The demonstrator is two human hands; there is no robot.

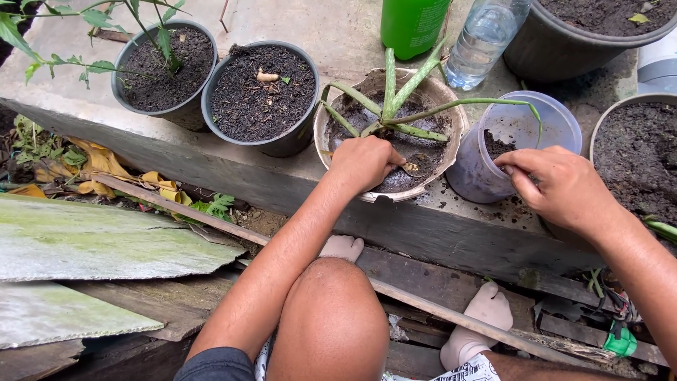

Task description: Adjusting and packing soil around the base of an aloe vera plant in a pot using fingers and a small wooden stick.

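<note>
My left hand (363,162) is closed around a spoon (411,167), whose bowl lies on the wet soil inside a pale round pot (451,113). A spiky aloe plant (395,113) grows in that pot. My right hand (560,187) grips the near rim of a clear plastic cup (557,123) that holds some dark soil. The cup stands on the concrete ledge (423,226), right of the aloe pot.
Two grey pots of soil (261,95) (166,70) stand to the left on the ledge, one with a leafy plant. A green bottle (412,25) and a clear water bottle (486,39) stand behind. More soil-filled pots (635,152) sit at right. Boards and my white-socked feet (479,324) lie below.
</note>
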